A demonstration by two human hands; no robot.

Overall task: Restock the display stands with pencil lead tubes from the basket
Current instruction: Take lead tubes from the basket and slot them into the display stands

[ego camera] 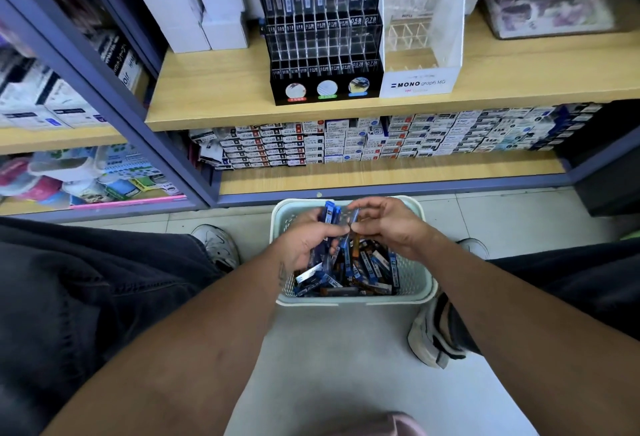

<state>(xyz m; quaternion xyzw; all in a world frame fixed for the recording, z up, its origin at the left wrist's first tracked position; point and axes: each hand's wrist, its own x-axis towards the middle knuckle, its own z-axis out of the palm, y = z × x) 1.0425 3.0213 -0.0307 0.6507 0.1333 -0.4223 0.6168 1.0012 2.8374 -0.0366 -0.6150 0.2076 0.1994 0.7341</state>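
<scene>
A pale green basket stands on the floor between my feet, holding several blue and orange pencil lead tubes. Over it, my left hand grips a bunch of blue tubes that stick up past my fingers. My right hand pinches one more blue tube right beside that bunch. On the wooden shelf above stands the black display stand, its back rows filled with tubes and its front slots bare. A white MONO display stand stands to its right.
White boxes stand left of the black stand. The lower shelf holds rows of small packaged boxes. A purple shelf frame runs diagonally at the left. My shoes and legs flank the basket on the tiled floor.
</scene>
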